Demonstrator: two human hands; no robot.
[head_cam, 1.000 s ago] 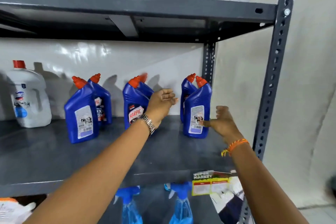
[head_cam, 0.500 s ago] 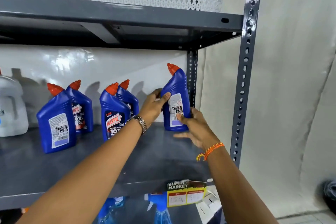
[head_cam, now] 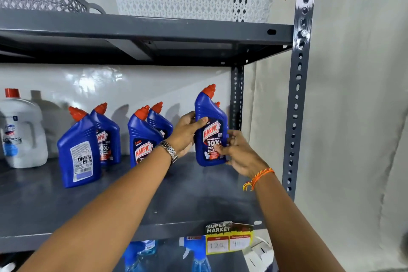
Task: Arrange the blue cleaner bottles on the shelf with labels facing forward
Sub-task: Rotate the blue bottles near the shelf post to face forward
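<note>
Both hands hold one blue cleaner bottle (head_cam: 210, 126) with a red cap, raised slightly above the grey shelf (head_cam: 110, 201) at its right end, front label toward me. My left hand (head_cam: 187, 132) grips its left side; my right hand (head_cam: 238, 152) holds its lower right. Another bottle's red cap (head_cam: 218, 104) peeks out behind it. In the middle stand two bottles: the front one (head_cam: 142, 139) shows its label, the rear one (head_cam: 160, 120) is mostly hidden. To the left, the front bottle (head_cam: 78, 152) shows its back label, and the bottle behind it (head_cam: 108, 137) faces forward.
A white jug (head_cam: 22, 132) with a red cap stands at the shelf's far left. White and grey lattice baskets (head_cam: 189, 2) sit on the shelf above. The rack's upright post (head_cam: 297, 104) is just right of my hands. Spray bottles (head_cam: 198, 254) and a price tag (head_cam: 228, 238) are below.
The right-end bottle has been lifted and turned: a second ago my hands were open beside it, half a second ago it showed its back label, now its front label faces me.
</note>
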